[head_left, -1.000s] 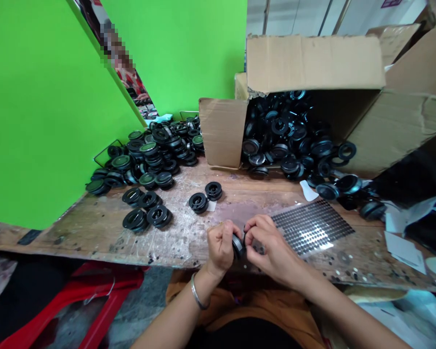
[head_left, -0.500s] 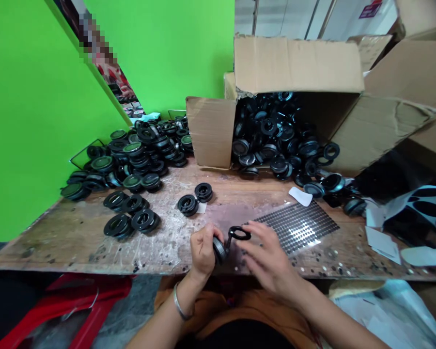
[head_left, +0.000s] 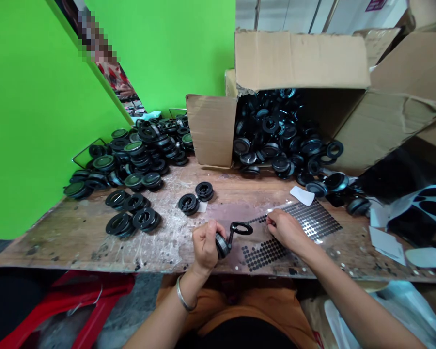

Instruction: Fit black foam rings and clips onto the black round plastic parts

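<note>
My left hand (head_left: 205, 248) is closed around a black round stand (head_left: 222, 246) with a ribbed edge. From it a short arm reaches up to a flat black ring, tilted and clear of the table. My right hand (head_left: 288, 230) is over a clear sheet of small black dot stickers (head_left: 263, 254), its fingertips pinched together. Whether a dot is between those fingers is too small to tell. Just beyond my left hand lie two similar parts, a black round piece (head_left: 188, 204) and another black round piece (head_left: 204, 191), by a bit of white paper.
Several round stands (head_left: 145, 220) sit at the left, before a large heap (head_left: 138, 148) by the green wall. An open cardboard box (head_left: 212, 131) on its side spills more. A white slip (head_left: 302, 195) lies beyond the sheet; white cards (head_left: 387, 245) are at the right.
My right hand has moved from beside the ring rightward onto the dot sheet, and its spread fingers have drawn into a pinch. The left hand keeps its hold on the stand.
</note>
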{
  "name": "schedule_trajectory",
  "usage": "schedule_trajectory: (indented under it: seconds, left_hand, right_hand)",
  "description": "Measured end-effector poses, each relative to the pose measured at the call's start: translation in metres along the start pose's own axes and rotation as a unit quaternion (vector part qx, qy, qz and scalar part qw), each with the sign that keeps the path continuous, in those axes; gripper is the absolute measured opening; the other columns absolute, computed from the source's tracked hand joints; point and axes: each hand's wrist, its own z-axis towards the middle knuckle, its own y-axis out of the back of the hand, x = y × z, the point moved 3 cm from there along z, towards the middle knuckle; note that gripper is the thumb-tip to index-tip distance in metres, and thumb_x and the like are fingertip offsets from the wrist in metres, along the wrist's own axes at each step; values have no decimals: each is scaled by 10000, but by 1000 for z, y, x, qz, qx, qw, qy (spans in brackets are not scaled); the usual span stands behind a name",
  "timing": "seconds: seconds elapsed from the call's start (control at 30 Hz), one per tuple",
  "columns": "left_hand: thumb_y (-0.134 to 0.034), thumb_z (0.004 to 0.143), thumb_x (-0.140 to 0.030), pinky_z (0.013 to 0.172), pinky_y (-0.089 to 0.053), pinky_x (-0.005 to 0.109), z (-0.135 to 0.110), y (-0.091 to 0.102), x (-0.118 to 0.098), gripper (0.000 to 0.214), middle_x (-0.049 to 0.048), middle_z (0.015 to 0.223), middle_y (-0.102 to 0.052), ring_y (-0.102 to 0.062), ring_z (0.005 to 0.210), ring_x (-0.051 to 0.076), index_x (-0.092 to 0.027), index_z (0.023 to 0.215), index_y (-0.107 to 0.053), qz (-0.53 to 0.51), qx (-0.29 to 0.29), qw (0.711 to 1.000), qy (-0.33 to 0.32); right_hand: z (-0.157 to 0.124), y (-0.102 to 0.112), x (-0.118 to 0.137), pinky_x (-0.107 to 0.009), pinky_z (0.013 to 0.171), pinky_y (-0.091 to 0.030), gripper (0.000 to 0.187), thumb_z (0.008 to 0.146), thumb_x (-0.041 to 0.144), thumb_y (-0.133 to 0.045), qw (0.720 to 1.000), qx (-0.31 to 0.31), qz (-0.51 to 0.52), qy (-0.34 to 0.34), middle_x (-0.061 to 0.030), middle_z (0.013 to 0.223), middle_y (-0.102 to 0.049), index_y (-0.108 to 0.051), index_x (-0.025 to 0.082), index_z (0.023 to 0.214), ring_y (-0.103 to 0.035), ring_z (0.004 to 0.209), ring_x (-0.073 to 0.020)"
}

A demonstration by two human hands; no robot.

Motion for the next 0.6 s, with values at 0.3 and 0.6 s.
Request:
schedule_trajectory:
  seconds: [0.3,0.6]
  left_hand:
    - [-378,909,-563,459,-355,246,-2,2,-6,602,21,450,-515,-460,418,113,-175,487,-560,-8,-6,1000,23]
    - [-335,955,-436,579,-386,275,-8,-2,-12,547,33,517,-552,-514,509,138,-187,527,-567,92,91,987,-93]
  right_hand:
    - [-12,-7,11,-355,727,-411,134,790,86,-490,984,-161,-31,71,-80,791,-541,-526,193,718,-492,833,-250]
    - [-16,25,81,-406,901,-423,123,801,78,-548,943,-135,135,274,-73,1028,-531,-541,201,807,-446,1037,-232]
